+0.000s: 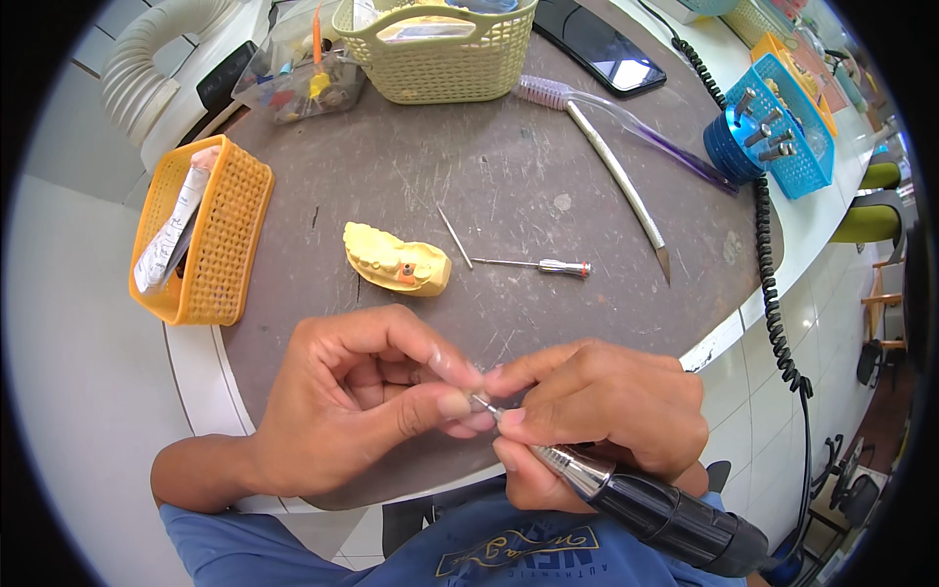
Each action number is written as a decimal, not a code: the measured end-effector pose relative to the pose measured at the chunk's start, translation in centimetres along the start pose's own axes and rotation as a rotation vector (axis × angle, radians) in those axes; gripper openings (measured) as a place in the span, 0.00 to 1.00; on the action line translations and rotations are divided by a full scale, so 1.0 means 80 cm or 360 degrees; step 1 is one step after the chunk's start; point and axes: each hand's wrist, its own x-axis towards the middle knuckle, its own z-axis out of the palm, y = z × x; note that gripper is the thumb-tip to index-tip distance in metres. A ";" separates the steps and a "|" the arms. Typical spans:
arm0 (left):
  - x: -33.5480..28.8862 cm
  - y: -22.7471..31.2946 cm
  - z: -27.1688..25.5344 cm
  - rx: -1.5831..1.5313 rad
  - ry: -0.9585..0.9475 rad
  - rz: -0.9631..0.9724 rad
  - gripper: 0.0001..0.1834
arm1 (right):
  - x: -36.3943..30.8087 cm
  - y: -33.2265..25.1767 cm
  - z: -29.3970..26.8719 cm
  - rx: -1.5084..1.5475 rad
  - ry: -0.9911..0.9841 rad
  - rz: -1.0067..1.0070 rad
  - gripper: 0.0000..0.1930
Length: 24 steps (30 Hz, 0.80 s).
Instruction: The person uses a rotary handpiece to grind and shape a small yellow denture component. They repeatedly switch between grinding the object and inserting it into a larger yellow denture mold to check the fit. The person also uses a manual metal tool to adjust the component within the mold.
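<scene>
My right hand (608,411) grips a rotary handpiece (675,514) with a black body and a silver nose, its thin bur pointing up and left. The thumb and fingertips of my left hand (357,391) pinch a small grey piece (477,401), mostly hidden by the fingers. The bur's tip meets this piece or lies right beside it; I cannot tell which. Beyond my hands sits a yellow dental cast (396,260) with an orange-pink patch around a dark hole. A small screwdriver (548,266) and a thin metal pin (455,237) lie to its right.
A knife with a wrapped handle (618,176) and a purple toothbrush (636,122) lie at the right. A yellow basket (230,235) stands left; a green basket (440,64), clear box (284,83) and phone (602,44) are at the back. A blue bur stand (732,145) is beside a coiled cord (765,245).
</scene>
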 end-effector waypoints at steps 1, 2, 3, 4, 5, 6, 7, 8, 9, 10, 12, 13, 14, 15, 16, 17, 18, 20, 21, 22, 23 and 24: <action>-0.001 -0.001 -0.003 -0.0002 -0.0051 0.0026 0.07 | 0.000 0.000 -0.001 0.0002 -0.0006 0.0001 0.10; -0.001 -0.001 -0.004 0.0014 -0.0059 0.0023 0.07 | 0.000 0.000 0.000 0.0002 -0.0008 -0.0001 0.10; -0.001 -0.001 -0.004 0.0030 -0.0067 0.0021 0.07 | 0.000 0.000 0.000 0.0001 -0.0007 -0.0004 0.10; 0.000 -0.001 -0.004 0.0047 -0.0074 0.0018 0.07 | 0.000 0.001 0.001 0.0002 -0.0002 -0.0012 0.10; 0.000 0.000 -0.005 0.0032 -0.0074 0.0014 0.07 | 0.000 0.001 0.001 -0.0001 -0.0001 -0.0013 0.10; 0.000 0.000 -0.005 0.0017 -0.0073 0.0010 0.07 | 0.001 0.000 0.001 -0.0003 -0.0003 -0.0015 0.10; 0.000 0.001 -0.005 0.0003 -0.0073 0.0006 0.07 | 0.000 -0.001 0.000 -0.0006 -0.0012 -0.0012 0.10; 0.000 0.001 -0.005 0.0009 -0.0074 0.0002 0.07 | 0.000 -0.001 0.000 -0.0008 -0.0013 -0.0012 0.10; 0.001 0.001 -0.004 0.0016 -0.0076 -0.0002 0.06 | 0.000 -0.001 0.000 -0.0010 -0.0012 -0.0010 0.10; 0.001 0.001 -0.004 0.0022 -0.0077 -0.0006 0.06 | 0.000 0.000 0.000 -0.0011 -0.0005 -0.0008 0.10; 0.001 0.001 -0.004 -0.0017 -0.0070 -0.0006 0.06 | 0.000 0.000 0.000 -0.0017 -0.0010 -0.0011 0.10; 0.000 0.001 -0.004 -0.0036 -0.0067 -0.0007 0.06 | 0.000 -0.002 0.000 -0.0028 -0.0020 -0.0015 0.10; 0.001 0.001 -0.004 -0.0039 -0.0062 -0.0016 0.06 | 0.000 -0.002 0.001 -0.0039 -0.0020 -0.0022 0.10; 0.001 0.002 -0.004 -0.0042 -0.0058 -0.0025 0.06 | 0.000 -0.003 0.001 -0.0052 -0.0016 -0.0028 0.10; 0.001 0.003 -0.003 -0.0044 -0.0053 -0.0035 0.06 | 0.000 -0.003 0.001 -0.0063 -0.0003 -0.0037 0.10; 0.001 0.003 -0.004 -0.0045 -0.0053 -0.0036 0.06 | 0.000 -0.003 0.002 -0.0069 0.0007 -0.0046 0.10; 0.001 0.003 -0.004 -0.0046 -0.0053 -0.0037 0.06 | 0.000 -0.004 0.002 -0.0074 0.0001 -0.0039 0.10; 0.001 0.003 -0.004 -0.0060 -0.0053 -0.0042 0.06 | 0.000 -0.005 0.001 -0.0076 -0.0011 -0.0030 0.10; 0.001 0.003 -0.004 -0.0074 -0.0053 -0.0046 0.06 | -0.001 -0.005 0.001 -0.0073 -0.0014 -0.0027 0.10; 0.001 0.003 -0.004 -0.0089 -0.0053 -0.0050 0.06 | 0.000 -0.003 0.001 -0.0060 -0.0015 -0.0030 0.10; 0.001 0.003 -0.004 -0.0085 -0.0049 -0.0046 0.06 | 0.000 -0.003 0.001 -0.0036 -0.0015 -0.0015 0.10; 0.001 0.002 -0.004 -0.0082 -0.0045 -0.0042 0.06 | 0.000 -0.002 0.001 -0.0011 -0.0017 0.0001 0.10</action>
